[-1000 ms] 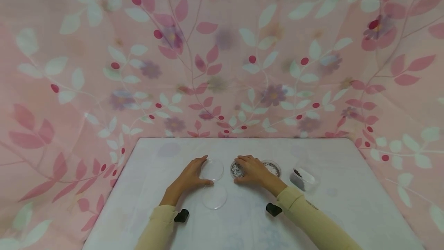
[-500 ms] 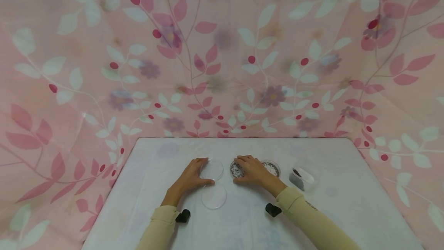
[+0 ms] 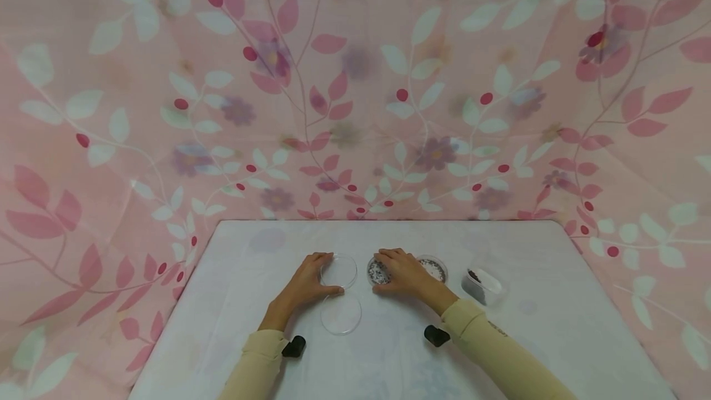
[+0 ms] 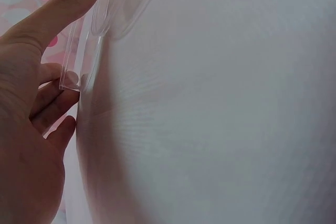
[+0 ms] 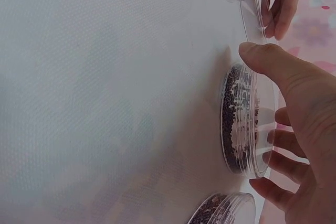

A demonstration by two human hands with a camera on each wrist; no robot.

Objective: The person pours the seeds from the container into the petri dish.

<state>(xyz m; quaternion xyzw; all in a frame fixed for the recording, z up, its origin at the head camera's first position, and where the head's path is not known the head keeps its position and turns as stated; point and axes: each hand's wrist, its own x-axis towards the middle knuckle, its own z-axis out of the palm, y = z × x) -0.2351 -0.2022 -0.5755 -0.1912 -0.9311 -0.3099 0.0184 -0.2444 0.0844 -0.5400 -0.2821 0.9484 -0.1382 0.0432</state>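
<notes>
My left hand holds a clear round petri dish by its rim, thumb on the near side and fingers on the far side. A second clear round dish piece lies just in front of it; the left wrist view shows their edges overlapping. Across a small gap, my right hand grips a petri dish of dark and white granules, partly hidden under the fingers. In the right wrist view, thumb and fingers span this filled dish from opposite sides, and dark grains line its wall.
Another dish of granules stands right of my right hand, partly behind it. Farther right is a clear plastic tub with dark grains. All rest on a white-covered table, backed by a pink floral curtain.
</notes>
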